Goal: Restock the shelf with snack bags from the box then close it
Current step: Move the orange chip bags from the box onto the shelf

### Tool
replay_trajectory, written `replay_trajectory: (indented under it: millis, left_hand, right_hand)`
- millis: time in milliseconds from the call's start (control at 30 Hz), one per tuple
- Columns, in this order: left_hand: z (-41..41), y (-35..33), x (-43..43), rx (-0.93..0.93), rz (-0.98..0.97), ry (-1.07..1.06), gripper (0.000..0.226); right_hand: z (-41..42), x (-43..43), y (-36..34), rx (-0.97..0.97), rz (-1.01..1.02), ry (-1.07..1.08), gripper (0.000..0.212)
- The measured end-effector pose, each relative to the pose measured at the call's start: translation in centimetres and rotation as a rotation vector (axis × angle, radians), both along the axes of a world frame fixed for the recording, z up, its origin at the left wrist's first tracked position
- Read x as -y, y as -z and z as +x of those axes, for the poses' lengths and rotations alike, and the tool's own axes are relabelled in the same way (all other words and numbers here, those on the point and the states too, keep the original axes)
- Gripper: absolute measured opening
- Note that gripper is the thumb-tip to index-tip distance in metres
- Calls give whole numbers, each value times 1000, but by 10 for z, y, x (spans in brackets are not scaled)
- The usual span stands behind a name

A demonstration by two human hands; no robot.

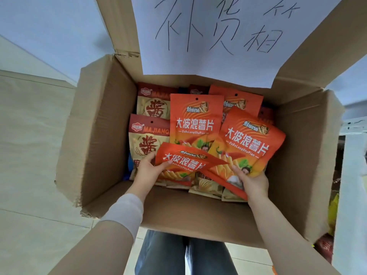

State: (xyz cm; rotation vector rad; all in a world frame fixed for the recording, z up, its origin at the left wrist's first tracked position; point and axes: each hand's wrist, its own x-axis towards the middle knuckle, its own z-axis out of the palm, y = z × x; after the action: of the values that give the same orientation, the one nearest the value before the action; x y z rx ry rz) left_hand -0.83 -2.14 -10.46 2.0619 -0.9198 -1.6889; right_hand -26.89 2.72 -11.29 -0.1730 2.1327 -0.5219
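**Box Nearly Full, Job Barely Begun**

The box (103,126) stood open with its flaps (309,56) up. A sheet of paper (208,36) with big writing was on the far flap. Inside lay lots of snack bags: orange bags (195,120) in the middle and on the right, and tan bags (148,141) on the left.

The left hand (147,168) had its grip on the edge of the first orange bag (190,160), thumb on top. The right hand (253,182) had its grip on the bottom of the second orange bag (250,145). Both bags were tipped up a little, but they were inside the box, touching the pile.

A bit of white shelf (353,128) showed at the far right. I could not tell how full it was.

The job looked near its start. Most bags were left to move, and the box was not yet closed.
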Motion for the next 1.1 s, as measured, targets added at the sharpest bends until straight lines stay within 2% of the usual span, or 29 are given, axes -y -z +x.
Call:
replay_trajectory:
  millis: [67, 167, 267, 333, 433, 500, 667, 700, 800, 900, 1033, 1100]
  left_hand:
    - [3, -18, 2, -13, -29, -14, 36]
    - [2, -56, 7, -26, -111, -66, 39]
    - [-2, -108, 11, -47, -209, -75, 33]
    - [-4, -142, 11, -75, -241, -68, 28]
    - [-8, -193, 7, -134, -313, -39, 21]
    - [-12, -228, 1, -172, -367, 11, 14]
    - [-28, -318, -26, -249, -542, 165, 14]
    - [-35, -336, -34, -269, -578, 182, 17]
    - [-61, -384, -65, -345, -673, 263, 23]
    - [-97, -428, -110, -467, -732, 358, 20]
    - [-147, -477, -188, -602, -776, 501, 11]
    - [-171, -492, -233, -655, -785, 543, 12]
  right_hand:
    - [-3, -7, -18, 10, -45, 0, 22]
    - [-4, -21, -55, 55, -91, 25, 31]
    - [-6, -41, -100, 75, -167, 25, 36]
    - [-5, -61, -130, 55, -189, 23, 32]
    - [4, -99, -168, 23, -205, 83, 28]
    - [15, -127, -195, 38, -217, 137, 33]
    - [45, -208, -270, 107, -406, 341, 10]
    - [49, -225, -286, 110, -463, 365, 9]
    - [57, -280, -330, 47, -550, 387, 27]
    - [59, -340, -364, -58, -597, 483, 17]
    - [52, -432, -392, -167, -606, 576, 28]
    - [50, -481, -408, -233, -621, 642, 19]
